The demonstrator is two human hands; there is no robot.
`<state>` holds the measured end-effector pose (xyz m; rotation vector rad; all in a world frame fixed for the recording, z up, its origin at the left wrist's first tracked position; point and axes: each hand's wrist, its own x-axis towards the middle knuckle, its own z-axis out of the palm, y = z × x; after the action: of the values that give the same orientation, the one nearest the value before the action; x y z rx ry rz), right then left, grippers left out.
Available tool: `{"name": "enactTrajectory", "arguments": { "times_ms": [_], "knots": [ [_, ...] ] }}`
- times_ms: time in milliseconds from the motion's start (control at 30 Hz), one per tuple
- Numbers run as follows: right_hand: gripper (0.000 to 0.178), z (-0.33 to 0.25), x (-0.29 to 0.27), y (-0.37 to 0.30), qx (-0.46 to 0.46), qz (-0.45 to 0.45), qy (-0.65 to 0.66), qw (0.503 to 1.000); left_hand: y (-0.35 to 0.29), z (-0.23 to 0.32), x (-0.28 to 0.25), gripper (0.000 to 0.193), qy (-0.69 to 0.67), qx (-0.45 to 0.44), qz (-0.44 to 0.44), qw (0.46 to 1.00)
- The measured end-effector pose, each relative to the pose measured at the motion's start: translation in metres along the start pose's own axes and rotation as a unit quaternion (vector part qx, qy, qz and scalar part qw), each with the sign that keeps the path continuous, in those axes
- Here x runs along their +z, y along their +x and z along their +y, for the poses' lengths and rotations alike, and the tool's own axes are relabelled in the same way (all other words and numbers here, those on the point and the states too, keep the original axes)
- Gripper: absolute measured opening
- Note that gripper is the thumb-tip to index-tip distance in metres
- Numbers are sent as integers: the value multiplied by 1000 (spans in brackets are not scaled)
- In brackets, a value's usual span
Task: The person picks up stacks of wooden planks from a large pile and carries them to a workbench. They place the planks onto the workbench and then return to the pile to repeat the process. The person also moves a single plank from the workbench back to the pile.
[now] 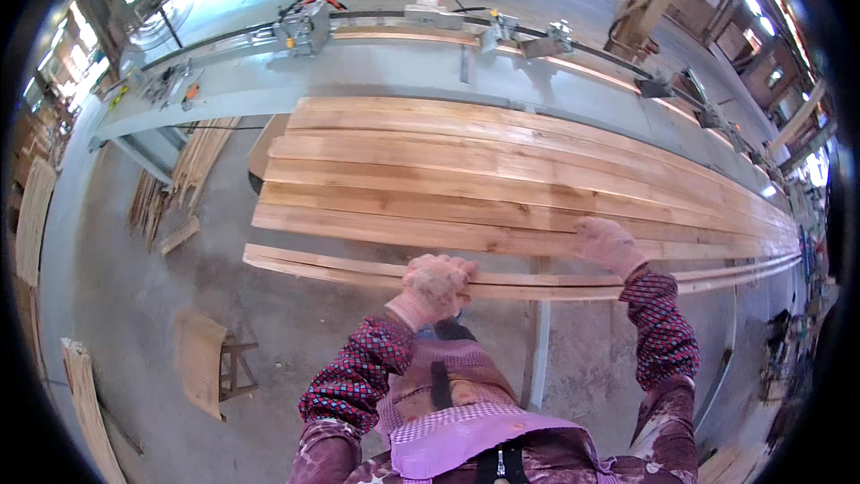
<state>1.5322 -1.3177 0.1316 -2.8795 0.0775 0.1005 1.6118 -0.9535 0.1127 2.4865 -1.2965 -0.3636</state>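
My left hand (434, 289), in a pale pinkish work glove, is closed around a long narrow wooden strip (322, 266) at the near side. The strip looks doubled, with a seam along its length. A gap parts its left end from a row of planed wooden boards (394, 177) lying side by side. My right hand (611, 247), gloved alike, lies over the near edge of the nearest board (376, 229), fingers stretched toward the left. Its fingertips touch the wood; its underside is hidden. Both forearms wear patterned sleeves.
Behind the boards runs a long grey machine bench (403, 72) with a rail and several clamp-like metal units (305, 27). Small tools (170, 85) lie at its left end. On the floor to the left are wood strips (202, 161) and a small stand (206, 363) with a brown sheet.
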Motion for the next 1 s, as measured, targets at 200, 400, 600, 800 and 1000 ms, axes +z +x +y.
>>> {"name": "enactTrajectory", "arguments": {
  "times_ms": [200, 400, 600, 800, 1000],
  "knots": [
    [25, 13, 44, 6, -43, 51, -331, 941, 12, -6, 33, 40, 13, 42, 143, 989],
    [19, 30, 18, -1, -60, -83, -87, 991, 12, 0, 13, 63, 121, 85, 235, 961],
    [30, 12, -34, 22, 24, -301, 43, 952, 30, 0, -10, 82, 51, -25, -103, 993],
    [32, 9, 18, 27, -52, -11, -343, 938, 41, -4, -11, 61, 59, -20, -29, 998],
    [21, 18, 47, 29, -60, 41, -385, 920, 36, -13, 8, 80, 92, 64, 107, 988]
  ]
}}
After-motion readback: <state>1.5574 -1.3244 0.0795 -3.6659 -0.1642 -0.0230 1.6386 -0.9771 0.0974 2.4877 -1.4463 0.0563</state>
